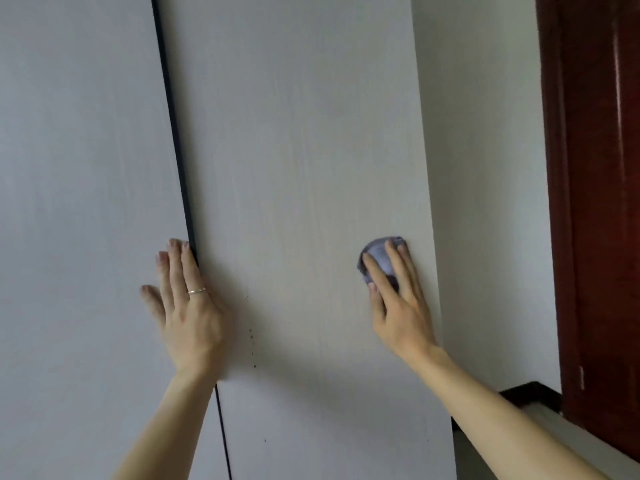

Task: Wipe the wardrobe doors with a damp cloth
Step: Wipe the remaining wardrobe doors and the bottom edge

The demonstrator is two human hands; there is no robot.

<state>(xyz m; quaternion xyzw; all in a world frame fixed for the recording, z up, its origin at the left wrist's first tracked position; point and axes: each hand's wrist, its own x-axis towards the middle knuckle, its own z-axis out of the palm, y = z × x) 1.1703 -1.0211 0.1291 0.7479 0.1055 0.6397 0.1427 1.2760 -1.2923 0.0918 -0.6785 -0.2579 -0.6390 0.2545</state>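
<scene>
Two pale wood-grain wardrobe doors fill the view, the left door (pixel 76 202) and the right door (pixel 298 150), parted by a dark vertical gap (pixel 173 126). My right hand (pixel 398 303) presses a bunched purple-grey cloth (pixel 379 252) flat against the right door near its right edge, fingers straight over the cloth. My left hand (pixel 188 306), wearing a ring, lies flat with spread fingers across the gap, mostly on the left door. A few small dark specks (pixel 252 336) mark the right door below the hands.
A white wall (pixel 485 168) runs to the right of the wardrobe. Beyond it stands a dark red wooden door frame (pixel 595 202). A black skirting strip (pixel 526 393) and pale floor show at the lower right.
</scene>
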